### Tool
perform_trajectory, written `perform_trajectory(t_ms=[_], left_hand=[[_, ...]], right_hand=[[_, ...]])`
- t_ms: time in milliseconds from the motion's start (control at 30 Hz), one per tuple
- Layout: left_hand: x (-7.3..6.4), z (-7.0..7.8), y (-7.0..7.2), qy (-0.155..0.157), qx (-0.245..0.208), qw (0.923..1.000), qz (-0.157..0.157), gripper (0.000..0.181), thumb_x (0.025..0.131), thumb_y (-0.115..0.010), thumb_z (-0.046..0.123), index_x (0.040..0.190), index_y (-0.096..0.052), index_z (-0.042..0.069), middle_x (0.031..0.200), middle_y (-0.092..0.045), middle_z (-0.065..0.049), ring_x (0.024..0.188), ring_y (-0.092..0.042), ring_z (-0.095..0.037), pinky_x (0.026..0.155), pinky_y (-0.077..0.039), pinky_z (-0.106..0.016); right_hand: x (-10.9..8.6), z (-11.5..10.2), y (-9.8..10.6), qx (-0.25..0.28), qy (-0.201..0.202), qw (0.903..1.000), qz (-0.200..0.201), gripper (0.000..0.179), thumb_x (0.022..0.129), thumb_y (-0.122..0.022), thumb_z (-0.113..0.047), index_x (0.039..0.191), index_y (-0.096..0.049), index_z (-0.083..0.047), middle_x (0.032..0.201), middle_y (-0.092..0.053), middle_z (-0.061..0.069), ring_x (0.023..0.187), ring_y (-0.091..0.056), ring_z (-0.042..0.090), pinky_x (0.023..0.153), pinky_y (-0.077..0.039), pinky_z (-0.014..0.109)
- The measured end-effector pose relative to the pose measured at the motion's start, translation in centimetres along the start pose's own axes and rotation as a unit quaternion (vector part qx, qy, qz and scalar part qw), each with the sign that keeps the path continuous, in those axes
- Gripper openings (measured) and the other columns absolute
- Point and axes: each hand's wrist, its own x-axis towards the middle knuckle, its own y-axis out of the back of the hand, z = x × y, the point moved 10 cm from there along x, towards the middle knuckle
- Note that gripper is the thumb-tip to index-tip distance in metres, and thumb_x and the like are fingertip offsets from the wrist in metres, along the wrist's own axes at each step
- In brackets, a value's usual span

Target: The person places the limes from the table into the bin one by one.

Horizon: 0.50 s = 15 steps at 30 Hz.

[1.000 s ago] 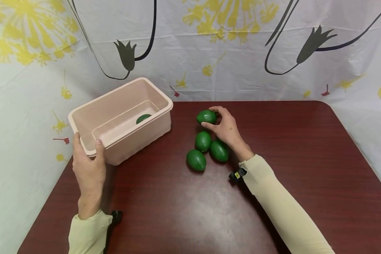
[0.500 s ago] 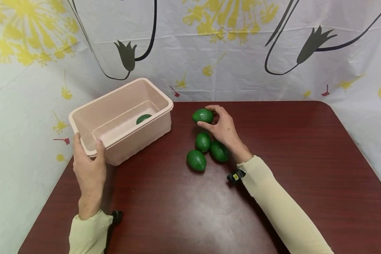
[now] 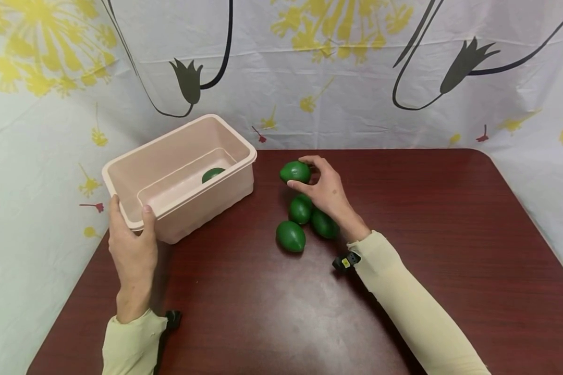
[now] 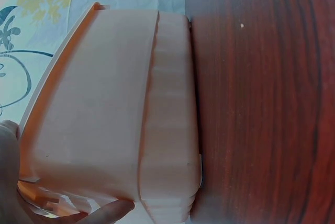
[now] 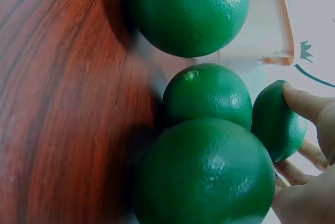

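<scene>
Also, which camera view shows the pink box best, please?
The head view: the pink box shows nearly whole, with its open top and a green fruit inside; the left hand covers one corner. The left wrist view shows mostly its outside; the right wrist view, only part, behind other fruits.

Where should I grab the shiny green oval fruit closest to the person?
Probably hold that green oval fruit around its fat middle, from above and left: one end narrows, a second green fruit lies just beyond, a third green fruit to its right.
</scene>
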Motion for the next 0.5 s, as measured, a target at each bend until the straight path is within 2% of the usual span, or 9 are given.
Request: perform_trajectory(t_ms=[200, 500], left_hand=[[0.1, 0.0, 0.1, 0.001, -0.005, 1.0, 0.003, 0.073, 0.096, -0.058, 0.051, 0.163, -0.036, 0.031, 0.164, -0.046, -0.003, 0.147, -0.048, -0.029, 0.121, -0.035, -0.051], [0.0, -0.2, -0.1, 0.006, -0.002, 1.0, 0.0, 0.073, 0.096, -0.058, 0.051, 0.163, -0.035, 0.033, 0.165, -0.045, 0.0, 0.147, -0.048, -0.027, 0.121, -0.035, -0.052]], right_hand=[[0.0, -0.8, -0.2, 0.015, 0.014, 0.9998, 0.005, 0.062, 0.085, -0.087, -0.028, 0.14, -0.061, -0.012, 0.133, -0.061, 0.011, 0.107, -0.067, 0.03, 0.097, -0.056, 0.05], [-0.7, -2.3, -0.6, 0.02, 0.043, 0.9988, 0.007, 0.063, 0.084, -0.088, -0.025, 0.138, -0.062, -0.009, 0.126, -0.062, 0.011, 0.114, -0.063, 0.031, 0.099, -0.055, 0.051]])
